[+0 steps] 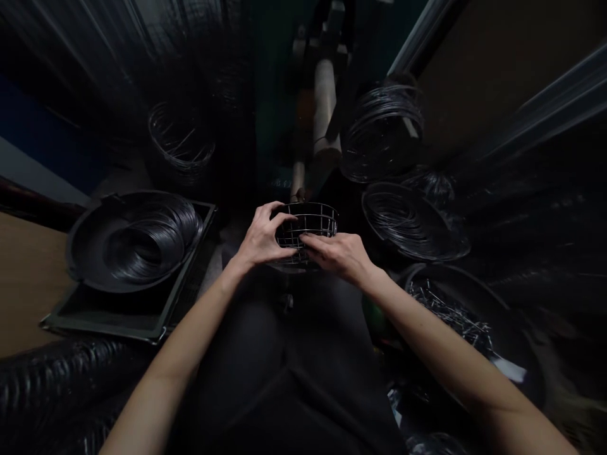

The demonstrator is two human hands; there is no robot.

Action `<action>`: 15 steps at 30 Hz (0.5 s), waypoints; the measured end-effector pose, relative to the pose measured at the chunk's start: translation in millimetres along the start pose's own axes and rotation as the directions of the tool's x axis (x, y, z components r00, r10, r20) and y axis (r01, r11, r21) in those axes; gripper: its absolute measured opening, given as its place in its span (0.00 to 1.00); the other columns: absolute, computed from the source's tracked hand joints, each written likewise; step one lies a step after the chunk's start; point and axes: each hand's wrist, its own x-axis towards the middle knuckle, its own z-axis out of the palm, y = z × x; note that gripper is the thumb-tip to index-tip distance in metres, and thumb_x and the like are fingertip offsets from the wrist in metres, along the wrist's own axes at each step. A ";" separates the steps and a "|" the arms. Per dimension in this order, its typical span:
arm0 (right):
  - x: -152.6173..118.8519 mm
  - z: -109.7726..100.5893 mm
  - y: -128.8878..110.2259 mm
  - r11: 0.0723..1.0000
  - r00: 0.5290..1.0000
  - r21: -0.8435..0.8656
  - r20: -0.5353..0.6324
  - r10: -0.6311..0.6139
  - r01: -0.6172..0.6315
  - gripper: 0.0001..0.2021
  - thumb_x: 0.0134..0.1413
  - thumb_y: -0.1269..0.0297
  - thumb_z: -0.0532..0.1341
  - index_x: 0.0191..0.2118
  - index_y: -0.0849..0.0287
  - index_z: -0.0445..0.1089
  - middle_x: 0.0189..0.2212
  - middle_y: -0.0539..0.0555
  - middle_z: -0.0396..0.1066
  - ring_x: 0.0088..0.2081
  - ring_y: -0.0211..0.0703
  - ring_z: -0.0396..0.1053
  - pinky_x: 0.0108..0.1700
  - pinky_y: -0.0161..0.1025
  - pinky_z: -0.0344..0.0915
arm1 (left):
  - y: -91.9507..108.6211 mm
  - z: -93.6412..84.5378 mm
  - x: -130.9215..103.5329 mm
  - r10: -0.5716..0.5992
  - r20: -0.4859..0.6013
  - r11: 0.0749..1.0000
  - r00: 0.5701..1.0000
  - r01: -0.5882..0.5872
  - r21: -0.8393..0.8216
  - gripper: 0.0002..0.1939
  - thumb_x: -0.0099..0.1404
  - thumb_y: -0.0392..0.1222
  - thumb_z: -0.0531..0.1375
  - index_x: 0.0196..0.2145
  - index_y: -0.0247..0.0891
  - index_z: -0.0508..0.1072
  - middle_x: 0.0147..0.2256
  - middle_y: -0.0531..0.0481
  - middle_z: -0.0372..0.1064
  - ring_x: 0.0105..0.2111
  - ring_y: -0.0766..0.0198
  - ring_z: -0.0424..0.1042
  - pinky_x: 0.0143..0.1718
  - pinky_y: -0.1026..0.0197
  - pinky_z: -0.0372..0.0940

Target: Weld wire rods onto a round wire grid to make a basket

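Cage (307, 229), round wire grid, formed but rim unfinished, held centre over lap, left hand (263, 239) clasping its side, right hand (337, 254) pinching the lower wires; wire coils (150, 241) at left.

- The lower near side of the wire basket (307, 229) is covered by the left hand (262, 239) and the right hand (340, 254).
- Both forearms are cut off by the bottom edge.
- The outer margins are smeared; the stacked material at the left and right edges cannot be identified.
- The machine (324, 95) behind the basket sits in deep shadow; its parts cannot be told apart.
- The short wire pieces (450, 313) in the right-hand bowl are too small to count.
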 end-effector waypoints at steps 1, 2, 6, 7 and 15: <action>2.5 -0.1 3.1 1.000 1.000 -0.014 -0.002 -0.003 0.003 0.16 0.66 0.60 0.55 0.54 0.51 0.74 0.46 0.51 0.78 0.28 0.38 0.75 0.27 0.35 0.58 | -0.8 0.4 3.3 -0.003 0.000 1.000 1.000 0.003 -0.003 0.31 0.48 0.44 0.72 0.50 0.40 0.72 0.57 0.39 0.58 0.58 0.44 0.60 0.60 0.40 0.61; 4.7 -0.2 5.8 1.000 1.000 -0.027 0.002 -0.005 0.005 0.16 0.67 0.60 0.54 0.54 0.51 0.74 0.46 0.51 0.78 0.28 0.38 0.75 0.27 0.35 0.58 | -1.5 0.7 6.4 -0.005 0.001 1.000 1.000 0.005 -0.006 0.31 0.48 0.44 0.72 0.50 0.40 0.72 0.58 0.39 0.58 0.59 0.44 0.60 0.60 0.40 0.61; 10.5 -0.6 11.3 0.999 1.000 -0.048 0.027 0.010 -0.009 0.16 0.67 0.60 0.54 0.55 0.49 0.73 0.47 0.49 0.77 0.29 0.38 0.75 0.28 0.36 0.58 | -4.0 0.2 15.4 -0.009 -0.004 1.000 1.000 0.009 -0.009 0.31 0.47 0.43 0.72 0.50 0.40 0.72 0.57 0.39 0.58 0.58 0.44 0.60 0.60 0.41 0.61; 11.6 -0.8 11.6 0.999 0.999 -0.047 0.031 0.017 -0.016 0.17 0.67 0.60 0.54 0.56 0.49 0.72 0.48 0.50 0.77 0.30 0.38 0.76 0.28 0.36 0.59 | -4.4 -0.3 16.7 -0.008 -0.006 1.000 1.000 0.008 -0.009 0.31 0.47 0.43 0.72 0.50 0.40 0.72 0.57 0.39 0.59 0.58 0.45 0.60 0.60 0.41 0.61; 24.1 -5.5 16.6 0.997 0.995 -0.040 0.071 0.074 -0.072 0.17 0.66 0.59 0.55 0.56 0.48 0.73 0.49 0.49 0.76 0.34 0.41 0.77 0.28 0.36 0.59 | -8.2 -4.7 30.1 -0.029 0.010 0.999 1.000 0.029 -0.017 0.32 0.47 0.45 0.73 0.50 0.40 0.72 0.57 0.40 0.59 0.57 0.45 0.61 0.59 0.42 0.61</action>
